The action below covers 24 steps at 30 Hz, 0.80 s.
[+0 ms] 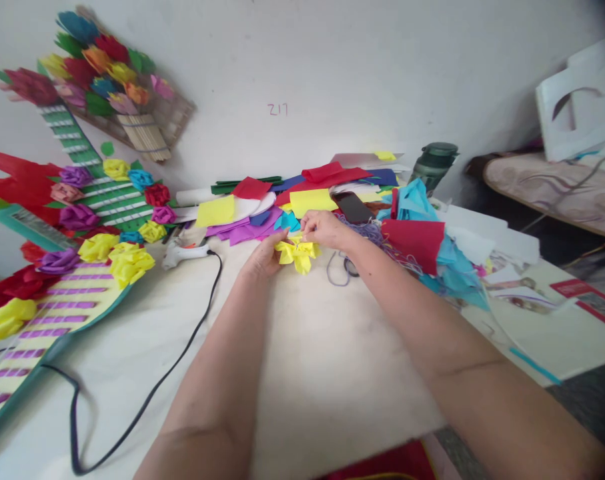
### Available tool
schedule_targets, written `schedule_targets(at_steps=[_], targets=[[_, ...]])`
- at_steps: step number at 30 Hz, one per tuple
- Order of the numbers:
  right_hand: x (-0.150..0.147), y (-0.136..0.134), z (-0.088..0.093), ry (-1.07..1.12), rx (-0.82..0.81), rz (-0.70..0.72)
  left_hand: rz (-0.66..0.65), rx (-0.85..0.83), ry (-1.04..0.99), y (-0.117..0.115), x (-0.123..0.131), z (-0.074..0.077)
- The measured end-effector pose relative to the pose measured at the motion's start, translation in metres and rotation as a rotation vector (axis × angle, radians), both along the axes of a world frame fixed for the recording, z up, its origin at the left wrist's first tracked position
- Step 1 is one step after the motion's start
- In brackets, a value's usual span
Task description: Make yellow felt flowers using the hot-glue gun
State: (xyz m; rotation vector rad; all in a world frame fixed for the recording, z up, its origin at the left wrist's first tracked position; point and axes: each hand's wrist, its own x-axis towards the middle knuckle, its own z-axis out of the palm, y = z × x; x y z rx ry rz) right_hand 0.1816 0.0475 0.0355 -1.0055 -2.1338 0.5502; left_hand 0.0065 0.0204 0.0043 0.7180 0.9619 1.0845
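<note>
A yellow paper flower [300, 255] with spread petals is held between both hands, above the white tabletop. My left hand [269, 255] grips its left side, fingers closed and partly hidden behind the petals. At the upper edge of the flower, my right hand [325, 228] is closed in a pinch near its centre; anything small between those fingertips is too small to make out. Grey-purple yarn [365, 233] lies just right of my right hand, with a loose loop on the table. Behind the hands lie purple paper [247, 230] and yellow sheets [312, 201].
A white glue gun [185, 254] with a black cord [192, 337] lies at left. Beside it stands a guitar-shaped board [72, 310] with paper flowers. A phone [353, 207], red paper [416, 243], blue crepe paper [417, 200] and a green bottle [433, 165] are at right.
</note>
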Motion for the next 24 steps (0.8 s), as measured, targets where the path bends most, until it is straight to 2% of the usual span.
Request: schedule_targets(at_steps=[8, 13, 19, 24], targets=[[-0.001, -0.001, 0.001, -0.078, 0.020, -0.012, 0.015, 0.036, -0.058, -0.005, 0.004, 0.005], [-0.003, -0.008, 0.006, -0.169, 0.050, -0.064, 0.016, -0.024, -0.023, -0.005, 0.004, 0.007], [-0.005, -0.023, 0.017, -0.282, 0.109, -0.103, -0.010, 0.001, 0.001, -0.004, 0.001, 0.004], [-0.002, -0.018, 0.015, -0.313, 0.090, -0.089, -0.060, 0.071, 0.032, 0.001, -0.002, -0.002]])
